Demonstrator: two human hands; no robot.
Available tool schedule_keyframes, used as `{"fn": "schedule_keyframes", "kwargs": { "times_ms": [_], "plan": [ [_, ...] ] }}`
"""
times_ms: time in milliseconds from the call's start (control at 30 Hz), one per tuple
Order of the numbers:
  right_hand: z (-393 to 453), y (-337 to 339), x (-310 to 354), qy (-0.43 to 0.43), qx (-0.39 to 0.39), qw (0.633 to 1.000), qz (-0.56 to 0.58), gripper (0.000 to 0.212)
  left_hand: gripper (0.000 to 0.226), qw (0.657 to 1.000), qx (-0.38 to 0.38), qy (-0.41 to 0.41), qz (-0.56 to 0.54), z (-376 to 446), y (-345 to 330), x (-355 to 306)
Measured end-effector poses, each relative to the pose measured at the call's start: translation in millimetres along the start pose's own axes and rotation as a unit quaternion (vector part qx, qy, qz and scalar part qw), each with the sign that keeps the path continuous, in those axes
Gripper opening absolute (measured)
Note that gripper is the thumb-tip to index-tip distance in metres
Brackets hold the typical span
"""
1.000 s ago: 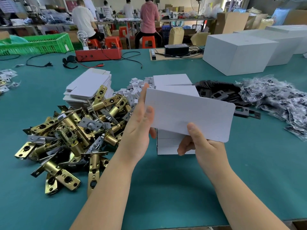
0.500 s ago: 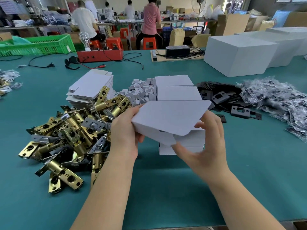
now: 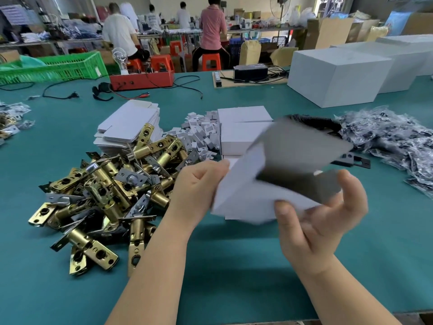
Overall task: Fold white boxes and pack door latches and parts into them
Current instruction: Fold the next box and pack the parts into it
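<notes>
**Box being folded, nothing packed into it yet**

Both hands are on one white box blank (image 3: 269,184), held above the green table (image 3: 234,266) in front of the person. Blank is motion-blurred and partly opened: grey inner face and one flap up, so exact fold state is unclear.

- Left hand (image 3: 199,184): fingers curled, gripping the blank's left edge.
- Right hand (image 3: 321,214): cupped under the right end, thumb pressed on the white face, fingers spread behind the flap.

Progress, judging by the layout: early in this cycle.
- Done: a few folded white boxes (image 3: 241,127) stacked just behind the held blank. Whether they are filled cannot be told.
- Left: big pile of brass door latches (image 3: 105,195) to the left of the hands, unpacked. Stack of flat blanks (image 3: 131,125) behind that pile. Small white parts (image 3: 199,134) heaped between blanks and folded boxes. Black plates (image 3: 351,159) and bagged parts (image 3: 386,137) to the right, all loose.

Next step likely needs the box squared up and one end closed before a latch goes in.
</notes>
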State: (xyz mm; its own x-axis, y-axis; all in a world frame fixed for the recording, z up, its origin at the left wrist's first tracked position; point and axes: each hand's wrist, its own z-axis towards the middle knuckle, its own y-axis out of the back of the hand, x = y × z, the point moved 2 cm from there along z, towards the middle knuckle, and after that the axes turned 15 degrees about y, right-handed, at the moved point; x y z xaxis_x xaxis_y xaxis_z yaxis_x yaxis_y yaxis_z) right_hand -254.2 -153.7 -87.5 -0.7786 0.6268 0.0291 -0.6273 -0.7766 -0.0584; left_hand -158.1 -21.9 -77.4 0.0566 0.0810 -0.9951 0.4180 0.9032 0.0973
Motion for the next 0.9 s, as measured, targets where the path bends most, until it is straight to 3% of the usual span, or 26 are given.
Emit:
{"fn": "schedule_keyframes", "kwargs": {
  "times_ms": [67,167,233,333,500,700,733,900],
  "plan": [
    [-2,-1,1,0.012,-0.002,1.0,-0.002,0.046,0.042,0.999,0.012,-0.031,0.029,-3,-4,0],
    [-7,-1,-4,-0.058,0.007,0.998,0.013,0.049,0.041,0.999,-0.017,-0.032,0.039,-2,-7,3],
    [-9,-2,-6,-0.126,0.051,0.991,-0.008,0.049,0.045,0.999,-0.018,-0.034,-0.014,-2,-5,2],
    [-12,-4,-9,-0.204,0.155,0.967,-0.013,0.055,0.042,0.993,0.041,-0.032,-0.106,-4,-1,-1],
    [-11,0,-13,-0.263,0.237,0.935,-0.007,0.058,0.025,0.997,0.012,-0.019,-0.078,-5,2,-6],
    [-8,5,-15,-0.282,0.194,0.939,0.012,0.061,0.024,0.999,-0.019,0.02,-0.046,-7,15,1],
    [-7,7,-14,-0.286,0.183,0.941,0.009,0.06,0.018,0.998,-0.015,0.033,-0.055,-9,16,2],
    [-8,20,-13,-0.347,0.155,0.925,0.0,0.057,0.031,0.999,0.029,0.008,-0.033,-18,17,13]
  ]
}}
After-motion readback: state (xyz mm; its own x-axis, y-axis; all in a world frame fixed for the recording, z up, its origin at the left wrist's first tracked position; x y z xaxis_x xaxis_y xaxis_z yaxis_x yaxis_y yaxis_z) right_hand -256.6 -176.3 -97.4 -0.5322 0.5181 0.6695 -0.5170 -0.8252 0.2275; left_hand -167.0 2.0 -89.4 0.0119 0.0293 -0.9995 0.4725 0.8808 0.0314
